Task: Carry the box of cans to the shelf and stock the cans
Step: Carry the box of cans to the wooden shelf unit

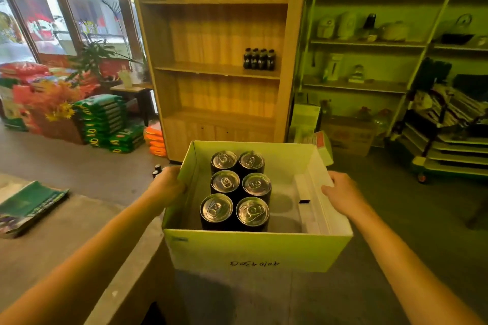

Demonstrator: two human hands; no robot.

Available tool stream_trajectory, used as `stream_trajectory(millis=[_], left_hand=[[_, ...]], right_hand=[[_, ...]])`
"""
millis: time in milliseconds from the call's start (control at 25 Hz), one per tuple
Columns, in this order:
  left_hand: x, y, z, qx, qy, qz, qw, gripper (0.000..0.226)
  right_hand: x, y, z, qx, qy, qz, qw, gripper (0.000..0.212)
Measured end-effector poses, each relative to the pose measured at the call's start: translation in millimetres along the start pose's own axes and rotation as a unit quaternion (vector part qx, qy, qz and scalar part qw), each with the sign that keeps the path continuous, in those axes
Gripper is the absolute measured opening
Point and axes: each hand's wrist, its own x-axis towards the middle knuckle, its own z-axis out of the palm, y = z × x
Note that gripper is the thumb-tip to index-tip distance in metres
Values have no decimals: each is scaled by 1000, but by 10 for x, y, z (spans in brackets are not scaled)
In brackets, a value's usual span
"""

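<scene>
Both hands are on the box (pixel 253 248): the left hand (pixel 169 185) clasps the left wall near its top edge, and the right hand (pixel 343 192) holds the right side, thumb lying along the folded-in flap. How far the right fingers wrap round the outside I cannot quite tell from here.

The box is up at about waist level, just beside the corner of the counter (pixel 66 245). It looks to be carried by the hands alone, not resting on the counter. Six cans (pixel 237 187) stand upright inside in two rows of three, packed toward the left wall, tops all showing.

By my reckoning the task is in its first leg. The box is lifted and pointed at the shelf (pixel 216 68), but open floor lies between them, so the walk is not finished. No can has left the box, and none is on the boards. The only stock I can see there is a short row of dark bottles (pixel 259 58) on the middle board, toward the right.

Left to do: close the gap, set the box down somewhere handy, then move all six cans across.
</scene>
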Motion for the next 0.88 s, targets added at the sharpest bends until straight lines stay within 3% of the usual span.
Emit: stream_trajectory(millis=[200, 600, 880], left_hand=[[1344, 186, 23, -18, 24, -24, 999, 45], [3917, 257, -241, -87, 122, -130, 980, 48], [5172, -96, -747, -111, 183, -176, 961, 42]], right_hand=[[1563, -279, 389, -9, -13, -20, 1000, 31], [4755, -1267, 1611, -2, -134, -147, 980, 25], [6065, -2171, 2802, -11, -200, -193, 961, 28]])
